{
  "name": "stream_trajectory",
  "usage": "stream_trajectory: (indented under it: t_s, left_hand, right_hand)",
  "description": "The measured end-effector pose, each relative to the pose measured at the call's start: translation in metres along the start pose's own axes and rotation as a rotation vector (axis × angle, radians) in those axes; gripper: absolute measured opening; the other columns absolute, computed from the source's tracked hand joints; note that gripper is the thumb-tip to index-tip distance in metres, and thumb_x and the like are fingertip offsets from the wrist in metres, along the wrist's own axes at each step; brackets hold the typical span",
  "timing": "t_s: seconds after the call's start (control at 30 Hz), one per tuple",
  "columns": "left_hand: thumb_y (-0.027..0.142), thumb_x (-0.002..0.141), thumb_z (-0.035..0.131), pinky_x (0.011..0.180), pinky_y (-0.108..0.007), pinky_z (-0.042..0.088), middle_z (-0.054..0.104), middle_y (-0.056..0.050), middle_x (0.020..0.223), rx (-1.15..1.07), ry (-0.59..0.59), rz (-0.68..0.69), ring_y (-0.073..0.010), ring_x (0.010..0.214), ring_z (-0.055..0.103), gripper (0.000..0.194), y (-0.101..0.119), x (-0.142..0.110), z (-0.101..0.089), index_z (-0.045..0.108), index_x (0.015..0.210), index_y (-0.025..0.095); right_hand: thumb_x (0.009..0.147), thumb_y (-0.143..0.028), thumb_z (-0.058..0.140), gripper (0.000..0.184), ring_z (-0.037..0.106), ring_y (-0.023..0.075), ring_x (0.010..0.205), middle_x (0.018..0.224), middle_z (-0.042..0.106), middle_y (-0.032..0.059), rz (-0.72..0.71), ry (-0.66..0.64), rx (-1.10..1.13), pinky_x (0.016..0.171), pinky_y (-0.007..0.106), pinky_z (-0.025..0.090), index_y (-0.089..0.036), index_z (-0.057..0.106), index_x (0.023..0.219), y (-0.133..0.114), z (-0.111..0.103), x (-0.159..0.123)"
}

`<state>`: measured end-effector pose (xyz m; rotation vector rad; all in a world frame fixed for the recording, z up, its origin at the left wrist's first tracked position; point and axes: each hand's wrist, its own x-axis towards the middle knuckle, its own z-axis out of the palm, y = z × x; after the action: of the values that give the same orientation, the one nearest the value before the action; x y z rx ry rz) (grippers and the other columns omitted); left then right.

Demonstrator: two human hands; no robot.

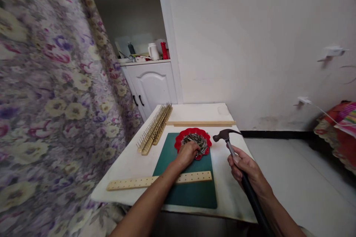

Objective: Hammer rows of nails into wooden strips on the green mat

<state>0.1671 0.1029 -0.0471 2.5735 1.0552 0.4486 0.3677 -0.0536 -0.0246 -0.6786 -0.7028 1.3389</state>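
My left hand reaches into a red scalloped bowl of loose metal nails. Its fingers are curled down among them, and whatever they pinch is hidden. In my right hand is a claw hammer, gripped by its shaft with the dark head up, just right of the bowl. Under the bowl lies a green mat. A flat wooden strip with rows of small holes lies across the mat, passing beneath my left forearm.
Wooden strips bristling with upright nails lie at the table's left side. A plain wooden bar crosses the far part of the white table. A flowered curtain hangs at the left, and a wall rises behind.
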Motion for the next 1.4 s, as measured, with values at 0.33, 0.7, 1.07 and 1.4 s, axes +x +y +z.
stream_trajectory:
  t_s: [0.33, 0.7, 1.07, 1.4]
  left_hand:
    - [0.01, 0.071, 0.054, 0.06, -0.025, 0.033, 0.06, -0.003, 0.08, 0.026, -0.088, 0.112, -0.0155, 0.066, 0.051, 0.013, 0.007, 0.019, -0.007, 0.063, 0.068, 0.019]
    - [0.016, 0.08, 0.049, 0.069, -0.024, 0.038, 0.059, -0.002, 0.08, -0.33, 0.218, 0.071, -0.0148, 0.075, 0.053, 0.012, 0.035, -0.016, -0.008, 0.061, 0.081, 0.017]
    - [0.031, 0.071, 0.064, 0.058, -0.02, 0.037, 0.058, 0.001, 0.064, -0.957, 0.244, -0.261, -0.0108, 0.06, 0.051, 0.017, 0.055, -0.053, 0.043, 0.062, 0.074, 0.014]
    - [0.03, 0.072, 0.062, 0.058, -0.021, 0.036, 0.06, 0.0, 0.066, -0.84, 0.249, -0.248, -0.0118, 0.062, 0.05, 0.017, 0.054, -0.056, 0.046, 0.065, 0.078, 0.013]
  right_hand:
    - [0.073, -0.034, 0.073, 0.049, 0.035, 0.0024, 0.036, 0.069, 0.057, -0.0016, 0.023, 0.011, -0.035, 0.034, 0.016, 0.03, -0.02, 0.056, 0.116, 0.004, 0.003, 0.001]
    - [0.073, -0.029, 0.072, 0.043, 0.032, 0.0023, 0.038, 0.068, 0.052, -0.003, 0.011, 0.036, 0.064, 0.034, 0.015, 0.027, -0.019, 0.06, 0.113, -0.004, 0.002, -0.011]
    - [0.085, -0.029, 0.059, 0.015, 0.031, 0.0008, 0.031, 0.059, 0.048, -0.0056, 0.112, -0.001, -0.017, 0.031, 0.014, 0.026, -0.017, 0.062, 0.094, -0.007, -0.002, -0.033]
    - [0.087, -0.041, 0.056, 0.028, 0.03, 0.0018, 0.028, 0.056, 0.05, -0.0067, 0.112, 0.013, -0.21, 0.029, 0.015, 0.027, -0.017, 0.056, 0.101, -0.005, 0.006, -0.045]
